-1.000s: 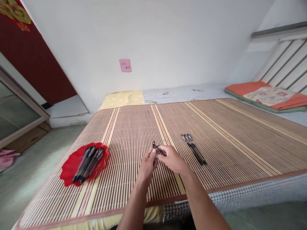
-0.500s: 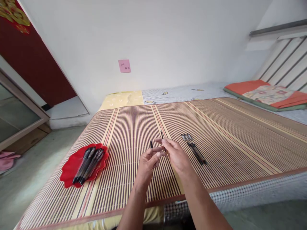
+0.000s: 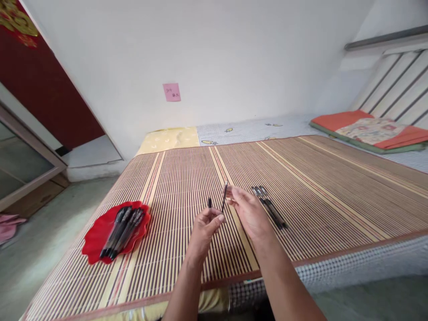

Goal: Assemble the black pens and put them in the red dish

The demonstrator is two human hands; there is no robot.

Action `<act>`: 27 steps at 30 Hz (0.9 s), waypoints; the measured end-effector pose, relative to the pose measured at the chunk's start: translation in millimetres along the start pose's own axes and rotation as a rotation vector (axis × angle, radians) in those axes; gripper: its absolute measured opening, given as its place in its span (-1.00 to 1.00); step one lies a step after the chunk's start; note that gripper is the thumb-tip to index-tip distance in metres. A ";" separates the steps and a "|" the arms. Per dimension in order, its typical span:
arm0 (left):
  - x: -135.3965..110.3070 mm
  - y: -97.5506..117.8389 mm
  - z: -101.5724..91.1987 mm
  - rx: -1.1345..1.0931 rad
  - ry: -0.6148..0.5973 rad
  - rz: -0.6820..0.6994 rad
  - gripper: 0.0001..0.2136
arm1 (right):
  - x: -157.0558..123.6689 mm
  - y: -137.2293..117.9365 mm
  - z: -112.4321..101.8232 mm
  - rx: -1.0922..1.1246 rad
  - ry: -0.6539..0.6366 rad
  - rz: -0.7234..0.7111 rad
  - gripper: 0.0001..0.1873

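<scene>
My left hand (image 3: 209,223) is closed, with a short black pen cap (image 3: 209,203) sticking up between its fingers. A thin dark pen refill (image 3: 224,196) with a light tip rises from the same fingertips, its lower end hidden there. Right beside the refill, my right hand (image 3: 249,209) has its fingers loosely bent and apart from the thumb; whether a fingertip touches the refill is unclear. Just past my right hand, several dark pens (image 3: 270,207) lie side by side on the striped bamboo mat (image 3: 180,187).
A red scalloped plate (image 3: 92,238) at the left holds several black pens (image 3: 122,232). Folded orange and floral bedding (image 3: 371,129) lies at the far right near a white slatted headboard (image 3: 401,84). A pink note (image 3: 171,92) is on the wall behind.
My right hand has loosened its pinch on the refill and shifted slightly right. The refill now stands more exposed above my left fingertips, which have stayed nearly in place.
</scene>
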State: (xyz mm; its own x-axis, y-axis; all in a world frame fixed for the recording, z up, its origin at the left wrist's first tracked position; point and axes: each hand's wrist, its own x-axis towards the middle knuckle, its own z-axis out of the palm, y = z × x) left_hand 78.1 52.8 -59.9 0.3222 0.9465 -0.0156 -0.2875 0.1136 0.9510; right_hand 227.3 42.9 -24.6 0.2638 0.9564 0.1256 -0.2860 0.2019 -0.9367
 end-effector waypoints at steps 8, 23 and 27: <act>-0.3 0.2 2.6 0.114 -0.064 0.019 -0.74 | -1.2 -28.2 -20.2 -0.153 0.052 -0.073 -0.70; -2.7 2.3 -0.8 0.199 -0.188 0.093 -0.55 | -4.6 -42.9 -23.4 0.070 0.201 -0.196 -0.82; -5.8 9.5 0.6 0.282 -0.229 0.096 -0.55 | -8.9 -54.7 -18.6 0.177 0.289 -0.339 -0.87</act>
State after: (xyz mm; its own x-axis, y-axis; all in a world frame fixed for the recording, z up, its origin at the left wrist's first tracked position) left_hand 74.0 48.2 -50.6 0.5088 0.8529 0.1169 -0.0770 -0.0902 0.9929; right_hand 257.7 19.4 19.5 0.6074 0.7375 0.2952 -0.2853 0.5494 -0.7854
